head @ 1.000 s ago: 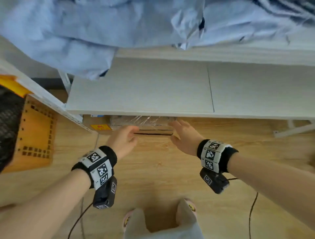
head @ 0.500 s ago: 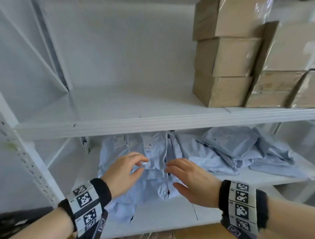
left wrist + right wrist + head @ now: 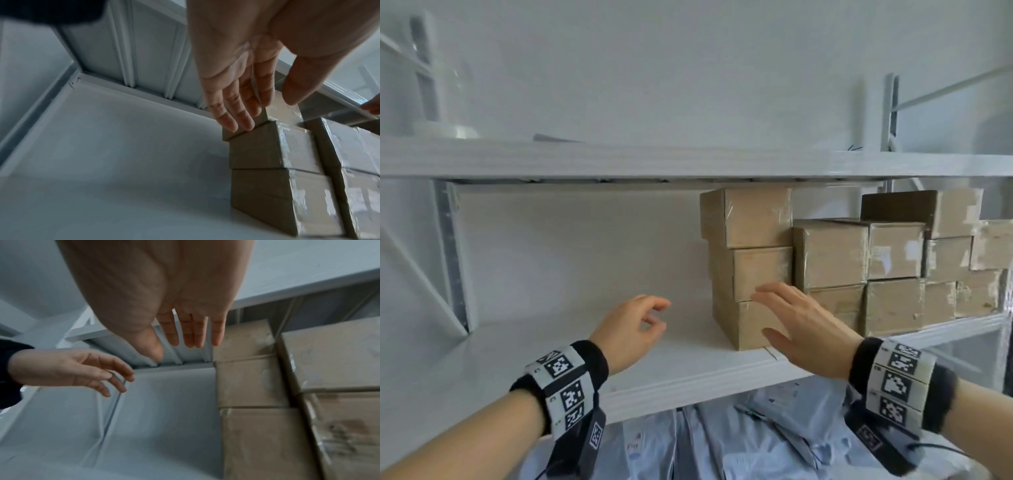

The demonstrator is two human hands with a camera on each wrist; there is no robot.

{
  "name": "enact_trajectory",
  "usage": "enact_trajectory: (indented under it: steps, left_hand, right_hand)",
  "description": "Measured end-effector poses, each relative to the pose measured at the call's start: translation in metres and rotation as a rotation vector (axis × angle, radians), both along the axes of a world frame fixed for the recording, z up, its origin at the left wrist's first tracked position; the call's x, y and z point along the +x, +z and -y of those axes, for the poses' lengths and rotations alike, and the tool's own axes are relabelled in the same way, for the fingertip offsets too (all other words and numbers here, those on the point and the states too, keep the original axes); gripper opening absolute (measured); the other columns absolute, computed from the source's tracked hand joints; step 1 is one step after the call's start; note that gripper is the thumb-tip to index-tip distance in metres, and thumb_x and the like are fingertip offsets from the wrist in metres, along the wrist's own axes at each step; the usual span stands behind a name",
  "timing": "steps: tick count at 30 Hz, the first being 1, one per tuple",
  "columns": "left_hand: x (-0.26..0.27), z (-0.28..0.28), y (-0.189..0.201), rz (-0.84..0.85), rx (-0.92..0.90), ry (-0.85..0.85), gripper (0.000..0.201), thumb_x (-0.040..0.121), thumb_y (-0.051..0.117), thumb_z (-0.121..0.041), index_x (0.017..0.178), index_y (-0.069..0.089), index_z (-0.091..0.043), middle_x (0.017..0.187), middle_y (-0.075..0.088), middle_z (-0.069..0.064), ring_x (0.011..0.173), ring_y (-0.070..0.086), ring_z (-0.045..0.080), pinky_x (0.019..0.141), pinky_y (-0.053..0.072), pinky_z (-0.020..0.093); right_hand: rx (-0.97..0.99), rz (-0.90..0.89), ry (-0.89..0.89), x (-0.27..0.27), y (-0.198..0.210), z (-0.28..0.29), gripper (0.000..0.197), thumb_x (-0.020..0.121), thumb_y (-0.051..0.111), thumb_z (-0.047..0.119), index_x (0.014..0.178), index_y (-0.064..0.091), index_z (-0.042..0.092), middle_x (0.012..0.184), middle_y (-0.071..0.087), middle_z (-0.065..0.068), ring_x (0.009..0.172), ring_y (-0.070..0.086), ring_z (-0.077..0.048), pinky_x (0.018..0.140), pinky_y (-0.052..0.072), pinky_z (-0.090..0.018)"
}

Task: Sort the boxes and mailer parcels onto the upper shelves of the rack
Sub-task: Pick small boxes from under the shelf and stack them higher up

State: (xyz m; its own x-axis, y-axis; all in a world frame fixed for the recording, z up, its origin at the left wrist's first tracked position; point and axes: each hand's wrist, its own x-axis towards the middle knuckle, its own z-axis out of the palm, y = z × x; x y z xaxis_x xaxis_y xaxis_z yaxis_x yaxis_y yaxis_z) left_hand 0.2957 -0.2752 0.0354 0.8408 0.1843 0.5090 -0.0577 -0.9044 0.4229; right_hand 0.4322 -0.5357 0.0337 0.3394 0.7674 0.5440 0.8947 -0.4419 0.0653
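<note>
Both hands empty; boxes (image 3: 753, 270) just beyond R hand (image 3: 803, 329) fingertips, L hand (image 3: 631, 329) apart.

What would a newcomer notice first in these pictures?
The brown boxes stacked at the right of the middle shelf, whose left half is bare. Both hands hover empty before them, left hand and right hand. Pale blue mailers crowd the shelf below.

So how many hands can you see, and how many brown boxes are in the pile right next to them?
Hands: 2 (left hand, right hand)
Brown boxes in the leftmost pile: 3
Total: 5
</note>
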Motion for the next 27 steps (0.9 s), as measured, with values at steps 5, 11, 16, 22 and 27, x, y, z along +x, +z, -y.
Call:
enact_trajectory:
  steps: [5,11,16,22,27]
  left_hand:
    - [0.057,0.011,0.033,0.057,-0.047,-0.027,0.039,0.093,0.058,-0.018,0.132,0.052,-0.019,0.125,0.055,-0.006,0.095,0.059,0.002,0.074,0.038,0.006]
    - [0.123,0.013,0.063,0.059,-0.119,-0.022,0.053,0.095,0.053,-0.037,0.144,0.036,-0.028,0.137,0.047,-0.012,0.110,0.054,0.002,0.093,0.038,0.021]
    - [0.165,0.015,0.075,0.091,-0.288,-0.020,0.063,0.094,0.042,-0.055,0.150,0.023,-0.033,0.150,0.037,-0.011,0.125,0.043,0.007,0.101,0.029,0.023]
    - [0.197,0.019,0.083,0.066,-0.584,-0.134,0.070,0.091,0.030,-0.068,0.151,0.012,-0.037,0.159,0.019,-0.010,0.141,0.029,0.016,0.114,0.029,0.041]
    - [0.211,0.016,0.096,0.056,-0.850,-0.178,0.074,0.088,0.033,-0.069,0.151,0.016,-0.035,0.157,0.025,-0.008,0.138,0.033,0.027,0.112,0.029,0.047]
  right_hand:
    - [0.122,-0.014,-0.145,0.061,0.053,0.014,0.051,0.093,0.054,0.027,0.141,0.041,0.016,0.140,0.043,0.000,0.127,0.043,-0.021,0.107,0.038,-0.038]
    - [0.216,0.025,-0.312,0.147,0.101,0.014,0.050,0.095,0.049,0.033,0.140,0.042,0.011,0.139,0.047,-0.007,0.127,0.042,-0.027,0.105,0.037,-0.041]
    - [0.262,-0.051,-0.366,0.199,0.122,0.003,0.053,0.097,0.044,0.040,0.136,0.046,0.003,0.137,0.048,-0.015,0.127,0.043,-0.031,0.101,0.038,-0.039]
    - [0.217,-0.136,-0.416,0.222,0.142,-0.019,0.045,0.098,0.032,0.036,0.111,0.060,0.003,0.113,0.054,-0.017,0.106,0.050,-0.032,0.085,0.042,-0.038]
    - [0.203,-0.256,-0.388,0.218,0.146,-0.033,0.047,0.099,0.028,0.034,0.091,0.061,0.001,0.088,0.056,-0.014,0.090,0.054,-0.031,0.073,0.037,-0.032]
